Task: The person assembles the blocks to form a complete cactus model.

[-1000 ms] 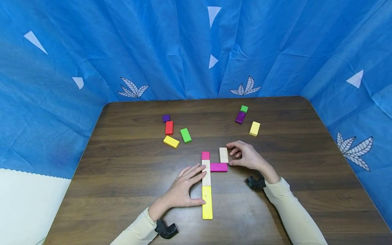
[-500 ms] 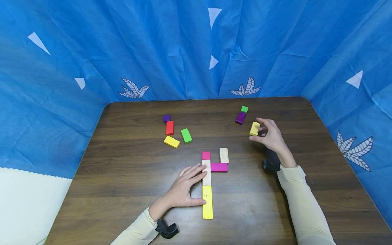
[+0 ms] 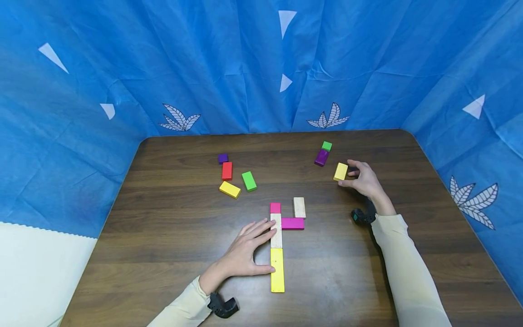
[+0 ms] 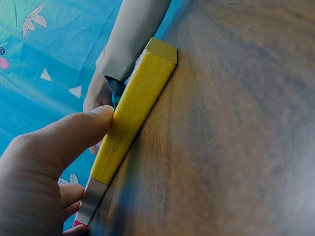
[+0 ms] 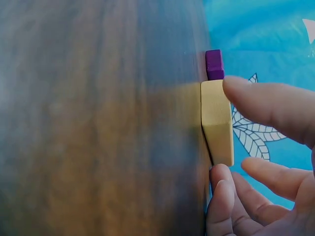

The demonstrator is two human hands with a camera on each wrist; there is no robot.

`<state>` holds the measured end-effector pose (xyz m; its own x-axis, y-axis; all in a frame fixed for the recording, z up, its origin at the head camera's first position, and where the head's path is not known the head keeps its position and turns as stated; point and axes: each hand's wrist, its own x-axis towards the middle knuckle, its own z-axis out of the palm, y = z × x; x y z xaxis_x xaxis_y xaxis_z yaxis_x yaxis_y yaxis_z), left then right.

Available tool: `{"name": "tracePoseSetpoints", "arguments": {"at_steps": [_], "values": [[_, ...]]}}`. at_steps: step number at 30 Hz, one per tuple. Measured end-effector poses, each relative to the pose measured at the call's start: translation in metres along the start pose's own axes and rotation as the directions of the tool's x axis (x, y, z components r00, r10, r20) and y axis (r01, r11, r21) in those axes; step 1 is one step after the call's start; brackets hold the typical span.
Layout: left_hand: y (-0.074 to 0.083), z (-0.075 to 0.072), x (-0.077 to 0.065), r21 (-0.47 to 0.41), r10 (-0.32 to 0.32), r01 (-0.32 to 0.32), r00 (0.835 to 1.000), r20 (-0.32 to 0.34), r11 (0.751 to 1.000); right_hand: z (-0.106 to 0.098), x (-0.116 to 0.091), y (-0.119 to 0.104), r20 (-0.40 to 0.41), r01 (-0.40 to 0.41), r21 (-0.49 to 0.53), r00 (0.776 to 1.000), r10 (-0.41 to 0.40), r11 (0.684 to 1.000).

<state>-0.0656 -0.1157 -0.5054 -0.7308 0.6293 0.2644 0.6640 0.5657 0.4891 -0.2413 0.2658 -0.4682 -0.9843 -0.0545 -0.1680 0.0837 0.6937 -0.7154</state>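
My left hand lies spread along a row of blocks, its fingertips on the white block and its thumb at the side of the long yellow block. A pink block tops this row. From its right side extends a magenta block, with a cream block against its far side. At the right, my right hand is beside a pale yellow block, thumb tip at one end and fingers near the other. The block still lies on the table.
Beyond the right hand's block are a purple block and a small green one. Back left lie a violet cube, a red block, a yellow block and a green block. Blue cloth surrounds the table.
My right hand has left the cream block and moved right and away from me to the pale yellow block, its thumb now closer to it. My left hand has stayed in place.
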Motion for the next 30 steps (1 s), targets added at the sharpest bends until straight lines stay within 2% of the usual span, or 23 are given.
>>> {"name": "tracePoseSetpoints", "arguments": {"at_steps": [5,13,30], "values": [[-0.0001,0.0002,0.0004,0.007,0.014,-0.014,1.000,-0.007,1.000,0.0001,0.0014,0.0003,0.012,-0.019,0.020,1.000,0.019,1.000],[-0.0006,0.0006,-0.0002,0.022,0.018,-0.018,1.000,-0.020,1.000,-0.0005,0.0027,0.0025,0.007,0.003,0.025,1.000,-0.003,1.000],[0.0000,0.0002,0.0000,0.000,-0.013,0.013,1.000,0.006,1.000,0.0015,0.0017,0.0052,-0.023,-0.016,0.020,1.000,0.016,1.000]]}}
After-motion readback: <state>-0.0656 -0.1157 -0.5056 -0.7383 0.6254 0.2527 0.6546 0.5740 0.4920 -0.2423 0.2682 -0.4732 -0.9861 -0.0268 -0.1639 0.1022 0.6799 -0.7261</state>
